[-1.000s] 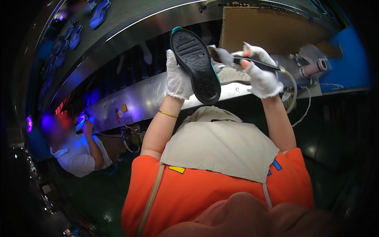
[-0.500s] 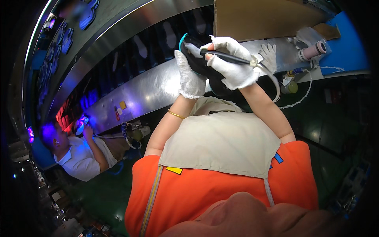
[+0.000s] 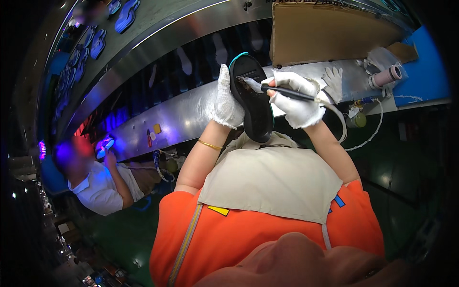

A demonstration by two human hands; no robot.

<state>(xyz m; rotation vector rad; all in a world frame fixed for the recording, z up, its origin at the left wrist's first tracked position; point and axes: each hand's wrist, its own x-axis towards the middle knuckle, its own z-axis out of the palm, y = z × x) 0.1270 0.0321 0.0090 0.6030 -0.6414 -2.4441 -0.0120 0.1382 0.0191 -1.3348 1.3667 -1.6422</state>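
My left hand (image 3: pixel 226 103), in a white knit glove, grips the side of a black shoe sole (image 3: pixel 256 103). The sole has a teal rim at its toe end and stands lengthwise in front of me, its heel end near my apron. In my right hand (image 3: pixel 297 100), gloved with some fingertips bare, is a brush (image 3: pixel 287 92) with a black handle and pale bristles. A whitish hose runs from the handle's rear end. The bristles touch the sole's upper face near the toe end, where a wet-looking streak shows.
A metal bench ledge (image 3: pixel 184 107) runs across, with shoe soles (image 3: pixel 184 62) on the dark shelf behind. Right of my hands lie a white glove (image 3: pixel 333 81) and a pink roll (image 3: pixel 385 76) by a cardboard box (image 3: pixel 334 36). A co-worker (image 3: pixel 103 184) sits at left. Blue sandals (image 3: pixel 126 16) line the upper belt.
The sole has turned so more of its face shows, with its heel end nearer my apron. The brush has shifted from the toe tip slightly down the sole.
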